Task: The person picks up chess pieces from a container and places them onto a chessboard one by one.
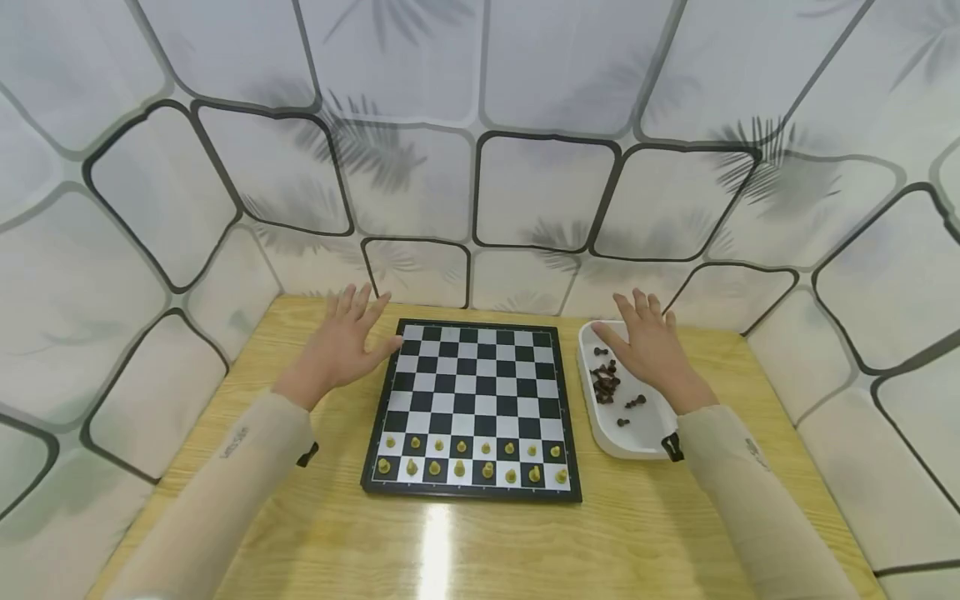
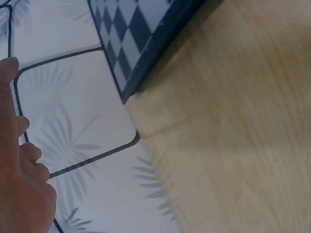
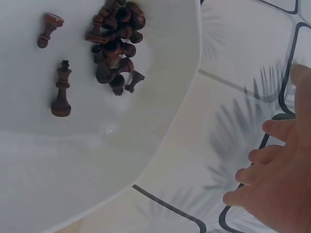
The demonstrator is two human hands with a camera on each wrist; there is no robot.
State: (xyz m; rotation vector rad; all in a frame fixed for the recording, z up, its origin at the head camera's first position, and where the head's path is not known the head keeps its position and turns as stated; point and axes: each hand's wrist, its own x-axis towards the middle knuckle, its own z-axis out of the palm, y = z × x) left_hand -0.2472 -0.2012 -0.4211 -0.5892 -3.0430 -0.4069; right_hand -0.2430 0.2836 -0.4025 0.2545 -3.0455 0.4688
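A black-and-white chessboard lies on the table, its two nearest rows lined with gold chess pieces. My left hand, fingers spread and holding nothing, hovers by the board's far left corner, the thumb overlapping its edge in the head view. On the right, my right hand is spread above the white tray, also holding nothing. Dark brown chess pieces lie heaped in that tray. Apart from the heap, a dark king and a smaller dark piece lie on their sides.
The wooden table runs up to a wall covered in a stone-outline and leaf pattern, which also encloses it at left and right. The tray stands close beside the board's right edge.
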